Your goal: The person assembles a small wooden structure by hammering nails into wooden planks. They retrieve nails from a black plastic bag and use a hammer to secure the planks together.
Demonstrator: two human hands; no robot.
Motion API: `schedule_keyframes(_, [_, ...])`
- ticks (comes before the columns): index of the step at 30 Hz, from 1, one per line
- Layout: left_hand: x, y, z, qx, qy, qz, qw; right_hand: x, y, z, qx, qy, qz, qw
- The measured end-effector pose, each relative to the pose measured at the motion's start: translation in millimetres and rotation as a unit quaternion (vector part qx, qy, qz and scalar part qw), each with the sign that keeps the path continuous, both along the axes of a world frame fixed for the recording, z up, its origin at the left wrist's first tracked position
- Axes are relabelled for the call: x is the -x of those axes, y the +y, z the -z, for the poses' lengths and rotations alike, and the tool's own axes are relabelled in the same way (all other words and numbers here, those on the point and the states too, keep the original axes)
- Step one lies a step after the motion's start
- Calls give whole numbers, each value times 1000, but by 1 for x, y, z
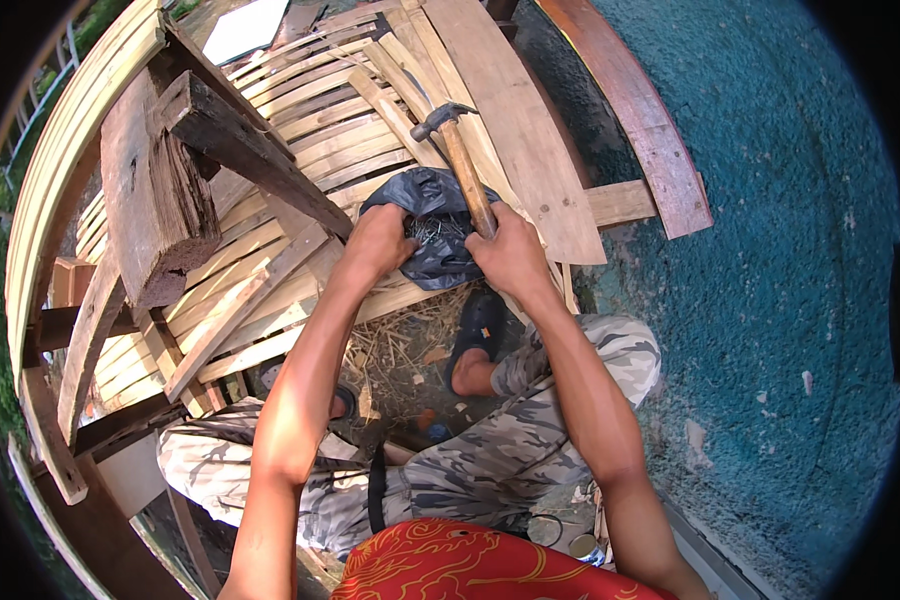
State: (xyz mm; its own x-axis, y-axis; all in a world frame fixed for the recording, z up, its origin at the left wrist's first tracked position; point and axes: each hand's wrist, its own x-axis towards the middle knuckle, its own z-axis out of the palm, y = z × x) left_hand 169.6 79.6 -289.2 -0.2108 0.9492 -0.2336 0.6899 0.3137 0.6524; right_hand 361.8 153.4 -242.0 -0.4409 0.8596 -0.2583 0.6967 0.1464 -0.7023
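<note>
The person's left hand (pixel 382 240) was clamped on the left rim of a black plastic bag (pixel 442 268), its fingers and thumb pinching the film. The right hand (pixel 513 252) was closed around the lower handle of a claw hammer (pixel 462 168) and also met the right side of the bag; whether its fingertips pinched the film as well, one could not tell.

Held apart like that, the two hands probably served to spread the limp mouth, so that the thin metal nails (pixel 437 232) inside lay exposed. The hammer's head pointed away from the person, beyond the bag, and its wooden handle slanted past the bag's right side, which seemed to leave the nails in plain sight.

The bag was at the near edge of a slatted wooden panel (pixel 340 145), toward its right end; the view did not settle whether the panel bore any of its weight. A wide plank (pixel 515 115) ran along the panel's right edge, with a reddish-brown board (pixel 638 115) farther right, by a rough blue wall (pixel 760 270). Over the panel's left part stood a weathered timber beam (pixel 155 200). Below the near edge, a dark clog (pixel 475 330) rested on straw-strewn ground (pixel 405 345).
</note>
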Motion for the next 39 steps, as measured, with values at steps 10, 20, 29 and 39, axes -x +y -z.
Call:
schedule_keyframes(10, [4,1,4,-3,-21,39,999,0,4,-2,-4,-8,-8,1000])
schedule_keyframes(20, [-34,12,-3,7,92,-110,990,-3,11,4,-3,-24,-9,1000])
schedule_keyframes(29, [-36,23,0,115,66,-164,977,-4,17,5,-16,-7,-8,1000])
schedule_keyframes(39, [-36,10,21,77,49,-162,983,-1,9,1,-28,5,-12,1000])
